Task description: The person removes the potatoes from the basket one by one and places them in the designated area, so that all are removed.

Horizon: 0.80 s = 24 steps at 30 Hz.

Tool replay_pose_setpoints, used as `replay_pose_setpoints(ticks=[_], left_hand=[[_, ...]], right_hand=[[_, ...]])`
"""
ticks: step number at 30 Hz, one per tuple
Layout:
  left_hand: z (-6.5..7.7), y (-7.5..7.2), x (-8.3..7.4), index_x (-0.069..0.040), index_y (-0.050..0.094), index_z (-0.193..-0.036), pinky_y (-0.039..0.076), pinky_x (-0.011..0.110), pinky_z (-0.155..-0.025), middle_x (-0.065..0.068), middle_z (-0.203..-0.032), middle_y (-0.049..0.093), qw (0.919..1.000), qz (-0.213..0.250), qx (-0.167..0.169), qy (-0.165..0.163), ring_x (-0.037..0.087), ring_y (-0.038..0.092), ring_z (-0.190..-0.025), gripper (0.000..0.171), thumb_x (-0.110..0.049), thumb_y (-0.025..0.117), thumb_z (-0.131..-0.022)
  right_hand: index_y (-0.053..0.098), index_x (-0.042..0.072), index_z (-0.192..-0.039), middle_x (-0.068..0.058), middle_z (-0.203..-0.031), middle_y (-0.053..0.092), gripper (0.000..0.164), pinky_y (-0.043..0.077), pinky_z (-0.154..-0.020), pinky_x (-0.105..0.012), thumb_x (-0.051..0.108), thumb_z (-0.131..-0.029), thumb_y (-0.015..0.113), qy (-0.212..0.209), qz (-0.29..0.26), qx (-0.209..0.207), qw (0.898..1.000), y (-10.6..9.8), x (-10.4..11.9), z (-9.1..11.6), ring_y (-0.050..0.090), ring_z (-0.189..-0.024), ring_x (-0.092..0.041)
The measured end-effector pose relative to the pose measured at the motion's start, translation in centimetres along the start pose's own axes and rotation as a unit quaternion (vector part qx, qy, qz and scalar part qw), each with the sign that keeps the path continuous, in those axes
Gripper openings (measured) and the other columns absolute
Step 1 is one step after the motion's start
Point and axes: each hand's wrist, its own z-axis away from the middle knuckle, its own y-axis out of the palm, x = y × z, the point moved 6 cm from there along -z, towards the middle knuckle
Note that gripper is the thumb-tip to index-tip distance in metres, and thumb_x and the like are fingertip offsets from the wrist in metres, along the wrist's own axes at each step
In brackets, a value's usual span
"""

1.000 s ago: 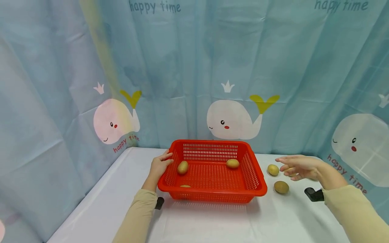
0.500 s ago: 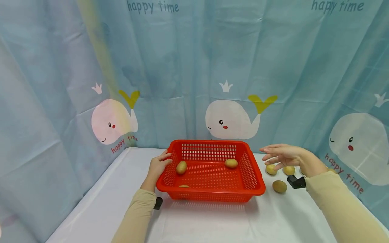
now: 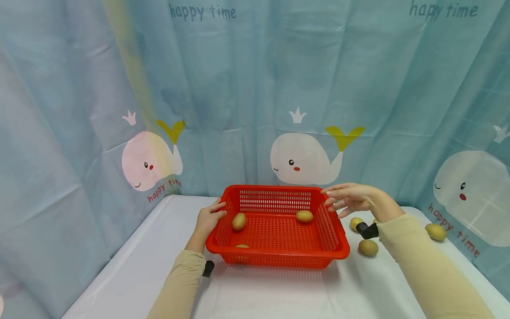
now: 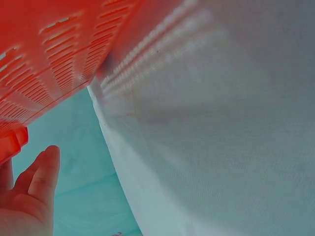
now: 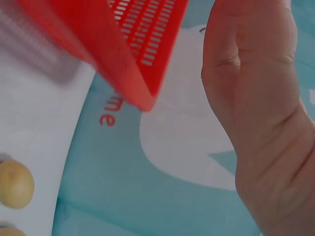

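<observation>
A red plastic basket [image 3: 275, 253] with slotted walls holds a potato [image 3: 239, 222] at its left, another potato [image 3: 304, 216] at the back right and a third potato [image 3: 242, 246] partly hidden by the front wall. My left hand [image 3: 206, 223] rests against the basket's left rim, fingers extended over it; the left wrist view shows spread fingers [image 4: 45, 169] below the rim. Above the right rim hovers my right hand [image 3: 352, 197], fingers loosely bent and nothing in them. The right wrist view has this hand [image 5: 261, 98] apart from the basket [image 5: 142, 93].
Right of the basket, several potatoes lie on the white table [image 3: 279, 294]: one potato [image 3: 368, 247] near the basket, one potato [image 3: 436, 231] at the far right, others partly behind the right arm. A blue whale-print curtain [image 3: 255, 88] hangs close behind the table.
My right hand has moved left, from over the loose potatoes to above the basket's right rim, uncovering potatoes behind it. The left hand, basket and potatoes stay in place.
</observation>
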Motion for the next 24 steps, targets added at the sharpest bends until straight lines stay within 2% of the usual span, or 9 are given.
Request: replay_pose_setpoints(ticks=[5,10,19,24], left_hand=[[-0.1,0.1,0.0,0.007,0.056,-0.132,0.027,0.044,-0.113,0.012,-0.151,0.038,1.0000,0.001,0.000,0.002,0.029,0.023,-0.144,0.041,-0.001,0.057,-0.092],[-0.1,0.0,-0.1,0.007,0.056,-0.132,0.028,0.044,-0.113,0.012,-0.151,0.038,1.0000,0.003,0.000,0.002,0.029,0.023,-0.144,0.040,-0.001,0.057,-0.093],[0.0,0.0,0.0,0.007,0.055,-0.133,0.030,0.045,-0.112,0.012,-0.151,0.038,1.0000,0.001,0.003,0.001,0.030,0.024,-0.144,0.041,-0.001,0.057,-0.093],[0.1,0.1,0.2,0.007,0.055,-0.133,0.029,0.045,-0.112,0.012,-0.151,0.038,1.0000,0.007,-0.002,0.003,0.030,0.024,-0.143,0.041,-0.001,0.057,-0.093]], right_hand=[[0.027,-0.004,-0.149,-0.012,-0.113,0.061,0.058,0.057,-0.076,-0.039,0.021,-0.102,0.049,-0.004,0.013,0.017,1.000,0.7,0.4,-1.1,0.062,-0.105,-0.027],[0.031,-0.003,-0.148,-0.016,-0.120,0.057,0.054,0.058,-0.072,-0.039,0.020,-0.102,0.048,-0.003,0.000,0.037,0.999,1.9,0.7,-2.7,0.058,-0.109,-0.032],[0.032,0.000,-0.149,-0.022,-0.133,0.049,0.054,0.057,-0.076,-0.043,0.018,-0.101,0.049,0.014,-0.013,0.064,0.998,4.2,0.4,-6.0,0.039,-0.131,-0.047],[0.034,-0.001,-0.147,-0.023,-0.132,0.051,0.054,0.057,-0.078,-0.044,0.016,-0.099,0.053,-0.004,-0.002,0.075,0.997,5.8,0.0,-8.1,0.049,-0.124,-0.042]])
